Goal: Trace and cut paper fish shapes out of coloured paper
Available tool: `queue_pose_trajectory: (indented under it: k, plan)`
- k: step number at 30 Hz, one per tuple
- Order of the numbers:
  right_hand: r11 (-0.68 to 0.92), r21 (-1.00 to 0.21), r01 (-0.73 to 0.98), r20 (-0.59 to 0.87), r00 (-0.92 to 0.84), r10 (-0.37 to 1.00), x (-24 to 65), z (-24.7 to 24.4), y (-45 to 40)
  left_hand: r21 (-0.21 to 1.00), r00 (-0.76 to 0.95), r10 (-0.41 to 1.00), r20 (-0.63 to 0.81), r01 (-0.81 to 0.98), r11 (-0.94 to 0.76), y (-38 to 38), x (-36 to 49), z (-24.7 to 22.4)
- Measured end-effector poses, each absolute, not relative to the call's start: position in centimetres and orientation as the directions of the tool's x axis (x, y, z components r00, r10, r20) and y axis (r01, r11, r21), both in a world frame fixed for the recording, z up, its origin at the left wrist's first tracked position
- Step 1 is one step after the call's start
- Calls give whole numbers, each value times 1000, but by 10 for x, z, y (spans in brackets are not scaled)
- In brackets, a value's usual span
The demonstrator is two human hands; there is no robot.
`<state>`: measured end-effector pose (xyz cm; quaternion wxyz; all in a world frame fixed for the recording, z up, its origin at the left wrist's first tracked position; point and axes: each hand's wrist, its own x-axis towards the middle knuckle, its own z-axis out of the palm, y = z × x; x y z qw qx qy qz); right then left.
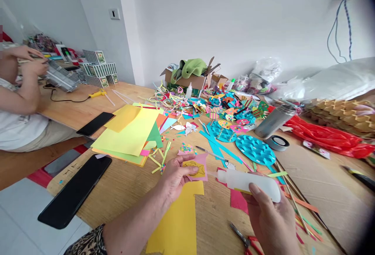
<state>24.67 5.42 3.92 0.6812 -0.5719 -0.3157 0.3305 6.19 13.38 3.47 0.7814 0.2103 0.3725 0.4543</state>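
yellow paper fish (193,168), outlined in black

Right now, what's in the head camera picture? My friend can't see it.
A person's left hand holds pink paper with a yellow fish on it, while the right hand holds a white bottle pointed toward the paper. Coloured sheets and many paper cut-outs cover much of the wooden table; another person is at the far left.

- Bare counter (117,182) is left open beside the nearer phone (76,190).
- The back is blocked by the cardboard box (187,80).
- The right is obstructed by the metal flask (274,121).
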Motion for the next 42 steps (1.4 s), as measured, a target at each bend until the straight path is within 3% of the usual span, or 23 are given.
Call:
queue_pose_trajectory:
  k: [17, 26, 33, 42]
  plan:
    - [151, -971, -185, 12, 592, 806, 247, 35, 56, 627, 317, 853, -414, -580, 520, 134, 62, 34]
    - [150, -974, -168, 24, 586, 810, 245, 38, 56, 709, 268, 898, -350, -550, 441, 134, 63, 32]
    - [80, -996, -37, 43, 592, 805, 246, 39, 54, 737, 245, 908, -341, -530, 419, 135, 64, 28]
    - [124, -987, -98, 43, 589, 807, 243, 40, 57, 742, 259, 903, -342, -516, 429, 134, 64, 26]
